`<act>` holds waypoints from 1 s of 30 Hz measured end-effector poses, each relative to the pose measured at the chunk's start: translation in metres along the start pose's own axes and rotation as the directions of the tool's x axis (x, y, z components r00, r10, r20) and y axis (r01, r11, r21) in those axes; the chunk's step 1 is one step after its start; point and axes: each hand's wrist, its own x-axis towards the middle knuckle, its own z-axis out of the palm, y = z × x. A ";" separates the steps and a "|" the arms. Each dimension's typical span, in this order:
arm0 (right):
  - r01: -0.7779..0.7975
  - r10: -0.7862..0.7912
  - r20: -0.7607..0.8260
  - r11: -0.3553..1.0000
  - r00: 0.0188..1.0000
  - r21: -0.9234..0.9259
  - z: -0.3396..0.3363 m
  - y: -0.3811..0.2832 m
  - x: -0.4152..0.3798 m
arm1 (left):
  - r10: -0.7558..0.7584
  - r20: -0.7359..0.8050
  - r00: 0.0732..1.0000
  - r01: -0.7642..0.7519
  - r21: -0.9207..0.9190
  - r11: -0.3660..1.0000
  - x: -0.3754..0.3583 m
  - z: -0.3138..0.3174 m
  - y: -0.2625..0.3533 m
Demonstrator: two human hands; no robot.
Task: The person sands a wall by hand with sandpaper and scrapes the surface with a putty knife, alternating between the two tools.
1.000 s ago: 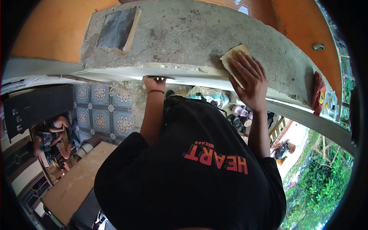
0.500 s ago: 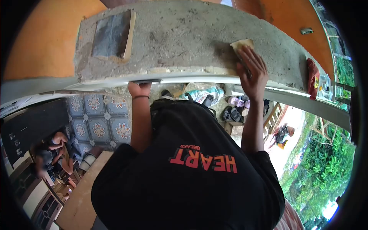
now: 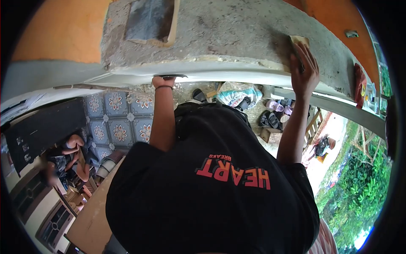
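Observation:
My left hand (image 3: 162, 81) is wrapped around a thin dark flat blade (image 3: 179, 77), held against the white wall face (image 3: 220, 77) just under the ledge's edge. Its exact kind is hard to make out. On top of the rough concrete ledge (image 3: 228, 29), my right hand (image 3: 305, 78) grips a flat tan piece with a dark edge (image 3: 300, 40); the fingers and palm cover most of it. A dark grey sheet with a tan border (image 3: 149, 20) lies on the ledge to the left.
A red packet (image 3: 360, 84) and a clear container (image 3: 371, 95) stand at the ledge's right end. Below lie several sandals (image 3: 270, 120) and a white-green sack (image 3: 239, 94). Another person (image 3: 72, 163) sits at lower left, near a brown tabletop (image 3: 91, 220). Greenery is at right.
The camera view has shifted, so the ledge sits higher and farther right. My right hand stays on the ledge with the tan piece, and my left still holds the blade at the wall.

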 end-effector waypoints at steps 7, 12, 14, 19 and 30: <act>-0.024 0.024 0.008 1.000 1.000 -0.011 0.001 -0.001 -0.001 | 0.035 -0.003 0.999 -0.035 0.000 0.999 -0.062 0.032 0.014; -0.052 0.051 -0.020 0.998 0.999 -0.047 0.003 -0.002 -0.004 | 0.097 0.018 0.995 -0.098 0.119 0.988 -0.021 0.009 0.028; -0.038 0.037 -0.020 0.999 0.999 -0.020 0.003 0.000 -0.003 | 0.061 -0.170 0.984 -0.052 0.054 0.997 -0.007 0.005 0.031; -0.032 0.031 -0.036 0.999 0.999 -0.018 0.003 -0.001 -0.003 | 0.189 -0.010 0.982 -0.184 0.190 0.964 -0.022 0.003 0.039; -0.052 0.050 -0.102 0.998 0.994 -0.022 0.007 -0.004 -0.002 | 0.194 -0.050 0.980 -0.194 0.008 0.981 -0.094 0.052 0.047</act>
